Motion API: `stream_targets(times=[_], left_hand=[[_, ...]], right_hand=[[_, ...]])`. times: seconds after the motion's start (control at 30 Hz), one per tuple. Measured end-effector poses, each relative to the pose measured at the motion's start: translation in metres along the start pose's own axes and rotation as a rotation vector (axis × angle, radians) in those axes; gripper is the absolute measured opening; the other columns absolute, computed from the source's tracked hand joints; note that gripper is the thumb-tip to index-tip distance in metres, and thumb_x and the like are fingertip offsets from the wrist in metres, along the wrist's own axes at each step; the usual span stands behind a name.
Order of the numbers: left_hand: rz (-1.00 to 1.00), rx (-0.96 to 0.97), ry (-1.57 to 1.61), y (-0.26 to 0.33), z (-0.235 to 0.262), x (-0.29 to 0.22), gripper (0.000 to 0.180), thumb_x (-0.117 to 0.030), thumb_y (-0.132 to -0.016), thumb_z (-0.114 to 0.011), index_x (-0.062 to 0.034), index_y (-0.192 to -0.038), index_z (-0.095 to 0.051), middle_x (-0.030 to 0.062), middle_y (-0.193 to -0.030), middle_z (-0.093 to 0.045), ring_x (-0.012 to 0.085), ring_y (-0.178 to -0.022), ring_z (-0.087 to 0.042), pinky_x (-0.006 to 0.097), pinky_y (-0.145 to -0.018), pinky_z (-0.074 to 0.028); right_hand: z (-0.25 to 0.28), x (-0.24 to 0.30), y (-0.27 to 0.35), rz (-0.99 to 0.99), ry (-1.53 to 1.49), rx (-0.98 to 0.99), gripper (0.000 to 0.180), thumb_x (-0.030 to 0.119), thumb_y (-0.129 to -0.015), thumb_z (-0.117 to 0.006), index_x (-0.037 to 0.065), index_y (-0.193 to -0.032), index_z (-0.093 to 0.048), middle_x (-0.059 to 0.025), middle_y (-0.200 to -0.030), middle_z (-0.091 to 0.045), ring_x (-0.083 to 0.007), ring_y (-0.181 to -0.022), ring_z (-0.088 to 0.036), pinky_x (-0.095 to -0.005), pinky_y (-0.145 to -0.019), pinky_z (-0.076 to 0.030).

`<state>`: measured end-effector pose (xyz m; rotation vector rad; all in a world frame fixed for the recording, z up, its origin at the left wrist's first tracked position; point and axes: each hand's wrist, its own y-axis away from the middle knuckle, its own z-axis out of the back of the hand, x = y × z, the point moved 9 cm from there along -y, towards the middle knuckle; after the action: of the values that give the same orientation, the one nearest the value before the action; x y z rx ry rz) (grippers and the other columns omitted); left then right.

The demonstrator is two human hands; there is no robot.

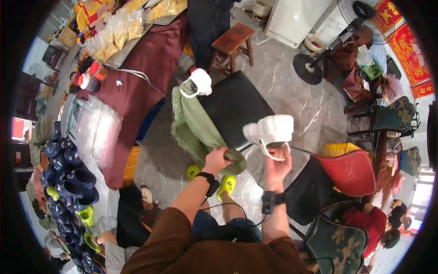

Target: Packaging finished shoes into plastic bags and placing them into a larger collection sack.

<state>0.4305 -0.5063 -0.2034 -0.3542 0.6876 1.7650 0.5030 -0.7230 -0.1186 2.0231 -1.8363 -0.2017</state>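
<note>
My left hand (218,161) is closed on the near end of a long green fringed cloth (194,114), which drapes along the left side of a black padded seat (237,102). To the right, my right hand (278,169) grips a white clog (276,129) from below, its fingers by the heel strap. That clog is raised above the seat's near right corner. A second white clog (200,82) rests at the far left corner of the seat, touching the cloth's far end. Both wrists wear black bands.
On the left, a maroon-covered table (150,59) bears bagged yellow pieces (121,34), jars and plastic sleeves (98,130). Navy clogs (68,178) are heaped nearby. A wooden stool (232,41) and fan (308,68) stand beyond; a red chair (349,171) and seated people are at right.
</note>
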Motion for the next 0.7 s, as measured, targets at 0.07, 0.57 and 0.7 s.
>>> stream_targets(times=[0.07, 0.57, 0.7], left_hand=[[0.054, 0.151, 0.034, -0.008, -0.014, -0.002, 0.071, -0.056, -0.060, -0.081, -0.0212, -0.118, -0.060, 0.0157, -0.097, -0.066, 0.0331, -0.092, -0.064, 0.043, -0.077, -0.053], [-0.096, 0.362, 0.027, -0.030, -0.032, 0.039, 0.076, -0.045, -0.063, -0.080, -0.0055, -0.123, -0.054, 0.0237, -0.105, -0.065, 0.0414, -0.100, -0.061, 0.048, -0.082, -0.052], [-0.174, 0.425, 0.070, -0.037, -0.040, 0.049, 0.070, -0.053, -0.065, -0.077, -0.0070, -0.115, -0.062, 0.0202, -0.106, -0.067, 0.0393, -0.100, -0.063, 0.045, -0.087, -0.051]], right_hand=[[0.009, -0.025, -0.006, -0.043, -0.085, 0.051, 0.018, 0.010, -0.083, -0.052, 0.003, -0.098, -0.060, -0.0067, -0.080, -0.061, -0.0191, -0.071, -0.054, -0.0407, -0.083, -0.045], [0.108, -0.127, 0.039, -0.073, 0.426, -0.362, 0.009, 0.015, -0.092, -0.056, 0.010, -0.096, -0.050, -0.0043, -0.085, -0.056, -0.0204, -0.084, -0.057, -0.0393, -0.087, -0.047], [0.095, -0.135, 0.048, 0.012, 0.855, -0.382, 0.022, 0.020, -0.096, -0.056, 0.007, -0.113, -0.051, -0.0064, -0.105, -0.062, -0.0171, -0.098, -0.060, -0.0363, -0.082, -0.055]])
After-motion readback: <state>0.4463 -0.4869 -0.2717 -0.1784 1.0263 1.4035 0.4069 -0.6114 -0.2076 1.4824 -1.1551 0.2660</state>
